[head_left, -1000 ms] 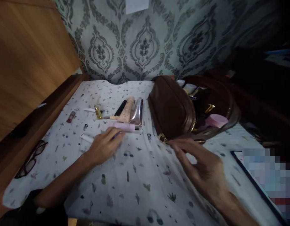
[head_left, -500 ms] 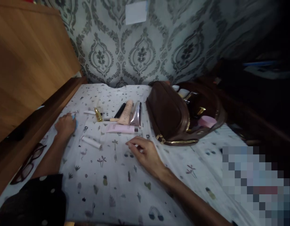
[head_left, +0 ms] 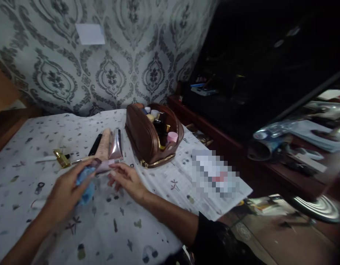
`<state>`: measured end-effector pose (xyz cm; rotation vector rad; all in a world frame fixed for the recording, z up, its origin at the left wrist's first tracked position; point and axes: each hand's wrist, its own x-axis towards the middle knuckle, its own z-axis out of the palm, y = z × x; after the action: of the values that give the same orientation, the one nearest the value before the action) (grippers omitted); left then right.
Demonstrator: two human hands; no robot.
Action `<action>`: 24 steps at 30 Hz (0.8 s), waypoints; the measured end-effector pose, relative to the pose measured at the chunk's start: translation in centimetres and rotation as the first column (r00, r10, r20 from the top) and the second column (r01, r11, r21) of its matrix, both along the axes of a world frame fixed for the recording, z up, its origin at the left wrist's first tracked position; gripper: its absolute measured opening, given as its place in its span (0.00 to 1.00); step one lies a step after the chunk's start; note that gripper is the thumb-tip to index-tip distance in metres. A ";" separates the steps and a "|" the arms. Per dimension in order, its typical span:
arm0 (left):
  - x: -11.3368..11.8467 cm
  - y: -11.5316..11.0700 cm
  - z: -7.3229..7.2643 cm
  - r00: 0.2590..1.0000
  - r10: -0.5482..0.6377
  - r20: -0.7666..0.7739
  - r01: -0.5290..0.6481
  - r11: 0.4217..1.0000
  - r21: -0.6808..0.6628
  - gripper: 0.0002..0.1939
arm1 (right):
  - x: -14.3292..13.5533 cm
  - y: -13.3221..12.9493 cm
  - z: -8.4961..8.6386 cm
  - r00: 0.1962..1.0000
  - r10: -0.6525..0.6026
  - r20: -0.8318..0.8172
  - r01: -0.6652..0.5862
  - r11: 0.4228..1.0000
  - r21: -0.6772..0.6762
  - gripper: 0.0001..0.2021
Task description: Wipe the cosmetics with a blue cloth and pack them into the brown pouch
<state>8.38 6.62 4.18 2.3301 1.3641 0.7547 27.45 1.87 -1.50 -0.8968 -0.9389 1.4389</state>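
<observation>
My left hand [head_left: 63, 189] is closed around a light-blue bunched piece of cloth [head_left: 86, 195], blurred by motion and partly hidden by the fingers. My right hand [head_left: 128, 181] holds nothing, its fingers loosely bent and apart, just in front of a pink tube [head_left: 104, 165]. Behind the hands lie a beige tube [head_left: 103, 142], a silvery-mauve tube [head_left: 116, 145] and a black tube [head_left: 95, 144]. A gold bottle [head_left: 61, 159] lies left of them. A white tube [head_left: 38, 204] is partly covered by my left wrist.
An unzipped brown leather pouch [head_left: 141, 136] full of small cosmetics stands at the back. The patterned white cloth [head_left: 101, 235] covers the table. A paper with a blurred-out patch [head_left: 214, 176] lies at the right edge. Beyond is a dark cabinet [head_left: 241, 66].
The view has swung right. My left hand has come from the table's left side toward the tubes, carrying the blue cloth. My right hand's pinched fingers have loosened.
</observation>
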 end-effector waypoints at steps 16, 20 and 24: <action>3.7 -1.3 -5.5 0.978 -0.194 -0.076 0.208 0.940 0.271 0.21 | 1.1 1.3 -0.6 0.993 -0.092 -0.079 0.087 0.995 -0.053 0.30; 3.6 -1.2 -5.6 0.985 -0.160 -0.070 0.172 0.959 0.227 0.22 | 1.2 1.5 -0.9 0.991 -0.097 -0.095 0.096 0.995 -0.018 0.27; 3.6 -1.2 -5.4 0.993 -0.108 -0.054 0.116 0.978 0.173 0.22 | 1.4 1.5 -0.9 0.991 -0.094 -0.096 0.093 0.995 -0.022 0.26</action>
<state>12.00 5.46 -1.22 2.5502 1.2158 0.8231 28.86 3.38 -2.44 -0.8655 -0.8029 1.3998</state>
